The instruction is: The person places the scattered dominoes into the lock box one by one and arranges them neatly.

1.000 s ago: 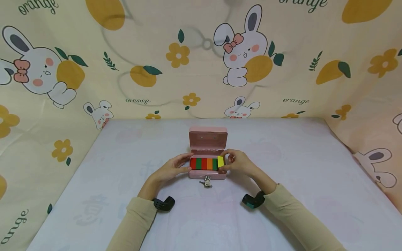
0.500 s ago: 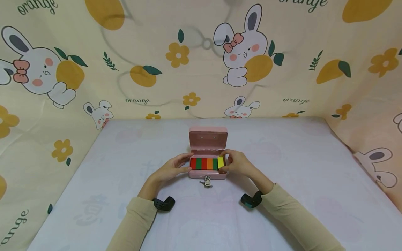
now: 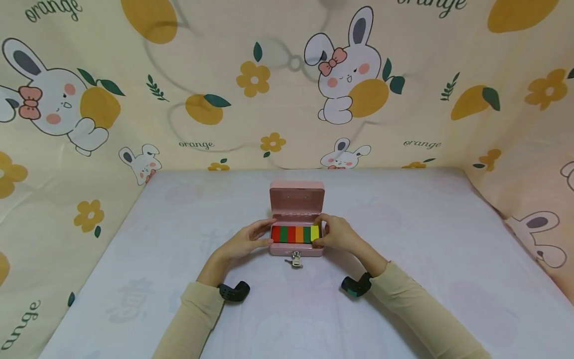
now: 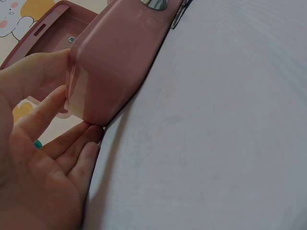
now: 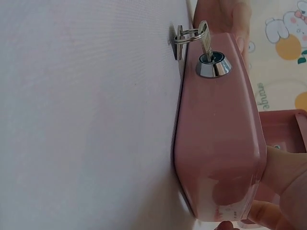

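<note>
A pink cash box point(image 3: 296, 250) stands with its lid point(image 3: 297, 199) raised, at the middle of the table. Inside lies a row of coloured blocks point(image 3: 292, 234), red, green and orange. My right hand point(image 3: 342, 234) pinches a yellow block point(image 3: 315, 232) at the row's right end, beside a green one. In the right wrist view the thumb reaches over the rim and the box wall hides the block. My left hand point(image 3: 243, 242) touches the box's left end; in the left wrist view its fairly straight fingers point(image 4: 79, 160) rest against the end wall.
A key point(image 5: 206, 42) sits in the lock on the front wall, with a second key point(image 5: 179, 43) on its ring. The white-covered table point(image 3: 287, 314) spreads around the box. A curtain point(image 3: 269, 85) printed with rabbits and oranges hangs behind.
The yellow block has come down from a slightly raised, tilted position to about level with the row. My right hand and forearm have shifted a little left. My left hand stays put.
</note>
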`<act>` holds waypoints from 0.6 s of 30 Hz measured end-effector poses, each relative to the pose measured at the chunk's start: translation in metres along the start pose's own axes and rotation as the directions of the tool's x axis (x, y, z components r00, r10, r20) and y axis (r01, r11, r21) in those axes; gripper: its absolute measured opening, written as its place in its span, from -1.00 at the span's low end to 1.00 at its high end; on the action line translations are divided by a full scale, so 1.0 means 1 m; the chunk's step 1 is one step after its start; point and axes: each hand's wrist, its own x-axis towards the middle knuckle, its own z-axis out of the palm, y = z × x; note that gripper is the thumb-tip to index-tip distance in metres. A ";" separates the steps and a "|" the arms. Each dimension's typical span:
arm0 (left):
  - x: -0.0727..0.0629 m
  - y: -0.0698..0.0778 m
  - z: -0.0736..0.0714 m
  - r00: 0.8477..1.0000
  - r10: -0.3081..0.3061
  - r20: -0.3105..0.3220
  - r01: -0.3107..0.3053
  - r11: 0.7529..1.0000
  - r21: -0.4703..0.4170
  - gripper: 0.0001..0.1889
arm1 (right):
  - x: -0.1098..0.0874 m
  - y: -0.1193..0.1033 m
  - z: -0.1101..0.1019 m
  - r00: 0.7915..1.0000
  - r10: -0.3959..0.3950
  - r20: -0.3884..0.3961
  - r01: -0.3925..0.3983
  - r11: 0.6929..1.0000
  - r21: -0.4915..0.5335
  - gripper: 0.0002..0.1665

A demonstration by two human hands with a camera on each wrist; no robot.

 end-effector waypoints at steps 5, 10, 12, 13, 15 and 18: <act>0.000 -0.001 0.000 1.000 0.010 -0.001 -0.010 1.000 0.007 -0.36 | 0.000 -0.002 -0.001 1.000 0.015 0.017 -0.015 1.000 -0.010 -0.49; 0.000 0.000 0.000 1.000 0.009 -0.001 -0.009 1.000 0.010 -0.35 | 0.000 -0.004 -0.001 0.999 0.034 0.026 -0.034 0.999 -0.011 -0.47; -0.001 0.000 -0.001 1.000 0.009 0.000 -0.009 1.000 0.013 -0.36 | 0.001 -0.005 -0.001 0.999 0.040 0.027 -0.040 0.999 -0.013 -0.47; -0.001 0.000 -0.001 1.000 0.009 0.001 -0.009 1.000 0.014 -0.36 | 0.001 -0.005 -0.001 0.999 0.043 0.028 -0.043 0.999 -0.014 -0.48; -0.001 0.000 -0.001 1.000 0.010 0.003 -0.010 1.000 0.014 -0.36 | 0.001 -0.005 -0.001 0.998 0.051 0.031 -0.050 0.999 -0.014 -0.48; -0.001 0.000 -0.001 1.000 0.012 0.006 -0.012 1.000 0.013 -0.36 | 0.002 -0.006 -0.001 0.998 0.057 0.035 -0.056 0.998 -0.020 -0.49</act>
